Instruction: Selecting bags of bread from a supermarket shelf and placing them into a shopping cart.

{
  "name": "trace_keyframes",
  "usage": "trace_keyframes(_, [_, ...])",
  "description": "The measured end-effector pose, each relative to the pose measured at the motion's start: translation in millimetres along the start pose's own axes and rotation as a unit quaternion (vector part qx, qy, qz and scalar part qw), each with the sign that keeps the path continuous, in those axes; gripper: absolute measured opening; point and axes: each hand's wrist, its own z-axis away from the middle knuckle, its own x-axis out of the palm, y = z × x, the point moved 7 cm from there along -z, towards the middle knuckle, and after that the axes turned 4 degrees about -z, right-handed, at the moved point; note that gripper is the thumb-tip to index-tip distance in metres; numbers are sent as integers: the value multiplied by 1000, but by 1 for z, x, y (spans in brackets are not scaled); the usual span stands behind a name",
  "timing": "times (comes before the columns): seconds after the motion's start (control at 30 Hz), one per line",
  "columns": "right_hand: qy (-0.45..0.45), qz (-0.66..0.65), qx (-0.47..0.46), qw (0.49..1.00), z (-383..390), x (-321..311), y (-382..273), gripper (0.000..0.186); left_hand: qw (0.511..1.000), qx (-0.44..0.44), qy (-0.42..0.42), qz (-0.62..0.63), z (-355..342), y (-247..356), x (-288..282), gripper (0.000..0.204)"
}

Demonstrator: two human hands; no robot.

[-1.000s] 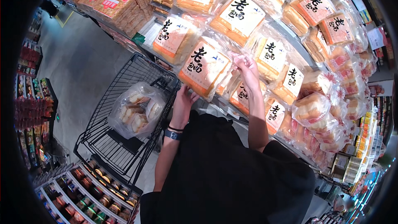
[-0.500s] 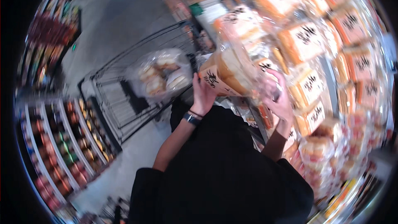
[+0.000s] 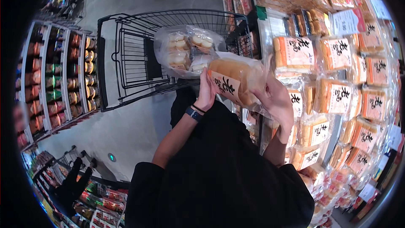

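Note:
A packaged bread loaf [image 3: 242,74] with a pale orange label is held between my two hands, in front of my body. My left hand [image 3: 205,92] supports its left end, thumb along the label side. My right hand [image 3: 277,99] grips the right end through the clear wrapper, its fingers partly hidden by the plastic. Just left of the loaf, a large clear bag [image 3: 162,44] holding several packs of buns [image 3: 201,42] lies in a black wire shopping cart [image 3: 126,29]. The loaf overlaps the bag's near right corner in this view.
Shelves of similar wrapped loaves [image 3: 333,95] rise close on my right, with a price card [image 3: 348,21] among them. On the left stands a rack of packaged goods [image 3: 55,76]. Another person in dark clothes [image 3: 69,185] is at the lower left on the grey floor [image 3: 143,131].
My view has turned, so the cart and shelves appear straighter. The loaf is tilted differently and sits slightly further right. My right hand has shifted its hold at the wrapper's right end.

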Motion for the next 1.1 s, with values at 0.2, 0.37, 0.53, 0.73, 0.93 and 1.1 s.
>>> trace_keyframes(0.2, [78, -44, -79, 993, -68, 38, -40, 24, 997, 2, 52, 64, -32, 42, -53, 69])
trace_keyframes(0.37, [36, 35, -36, 998, -138, 80, -66, 26, 987, -33, 132, -82, -109, 56, -177, 60])
trace_keyframes(0.53, [0, 78, -62, 995, -211, 139, -56, 30, 772, 67, 133, -618, -156, 126, -238, 41])
trace_keyframes(0.73, [-62, 225, -113, 966, -255, 210, -34, 26, 567, -57, 11, -822, -165, 106, -279, 33])
trace_keyframes(0.93, [-55, 270, -141, 951, -260, 228, -28, 23, 564, -89, -24, -821, -136, 83, -297, 34])
trace_keyframes(1.1, [-56, 297, -133, 944, -261, 223, -27, 22, 535, 22, -12, -844, -129, 96, -279, 26])
